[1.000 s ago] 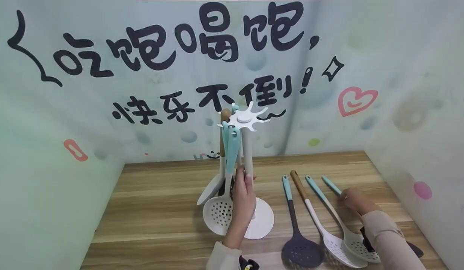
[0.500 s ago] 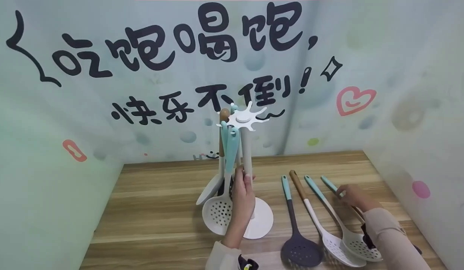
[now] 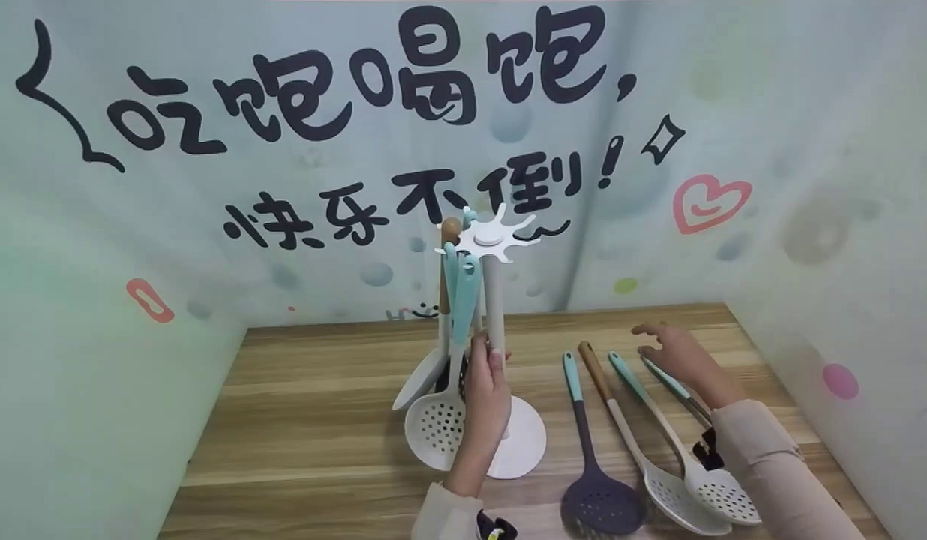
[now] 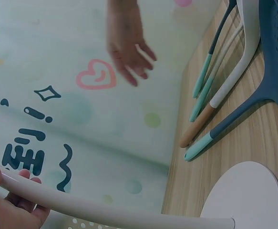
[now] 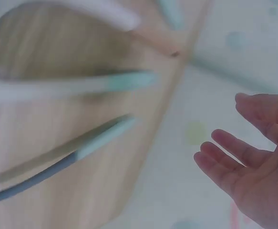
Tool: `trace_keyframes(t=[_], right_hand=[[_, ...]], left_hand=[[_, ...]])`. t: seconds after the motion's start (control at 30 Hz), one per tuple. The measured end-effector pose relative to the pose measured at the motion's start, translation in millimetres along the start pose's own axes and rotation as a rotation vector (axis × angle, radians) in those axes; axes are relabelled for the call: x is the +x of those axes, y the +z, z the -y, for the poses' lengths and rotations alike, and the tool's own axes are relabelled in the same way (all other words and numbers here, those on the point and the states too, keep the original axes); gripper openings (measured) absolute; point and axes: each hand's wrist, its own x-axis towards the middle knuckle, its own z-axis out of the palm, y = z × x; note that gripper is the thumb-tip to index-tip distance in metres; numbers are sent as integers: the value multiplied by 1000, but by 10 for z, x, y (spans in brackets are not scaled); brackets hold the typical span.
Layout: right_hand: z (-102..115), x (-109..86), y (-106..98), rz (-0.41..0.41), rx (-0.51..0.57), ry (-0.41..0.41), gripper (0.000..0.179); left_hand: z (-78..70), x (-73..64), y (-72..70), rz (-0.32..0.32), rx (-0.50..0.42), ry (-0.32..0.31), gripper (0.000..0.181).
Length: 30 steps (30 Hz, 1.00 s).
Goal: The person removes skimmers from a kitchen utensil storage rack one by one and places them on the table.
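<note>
"So, what is at the centre?"
"A white utensil stand (image 3: 494, 307), upright on a wood-grain surface (image 3: 306, 427), with hooks spreading like a star on top. The left hand (image 3: 487, 390) has its fingers wrapped round the pole."
"What hangs from it?"
"On the picture's left side, a white skimmer (image 3: 433, 435) full of holes and a brown-handled tool (image 3: 444, 289), among others."
"And the right hand (image 3: 685, 358)?"
"Loosely spread, thumb apart from fingers, holding nothing. It hovers above the far end of a dark-shafted utensil (image 3: 667, 380) with a teal handle, lying to the right of the stand."
"What lies between?"
"Three more: a white slotted spoon (image 3: 722, 491), teal-handled; another white one (image 3: 675, 499), brown-handled; and, nearest the stand, a dark slotted turner (image 3: 603, 501)."
"Behind everything?"
"A pale backdrop (image 3: 643, 247) with large black Chinese characters and a pink heart (image 3: 712, 204)"
</note>
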Motion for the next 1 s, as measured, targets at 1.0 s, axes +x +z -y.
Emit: trace_keyframes(t=[1.0], right_hand=[[1800, -12, 449, -129, 588, -326, 45]], left_hand=[[-2, 0, -14, 5, -4, 48, 34]])
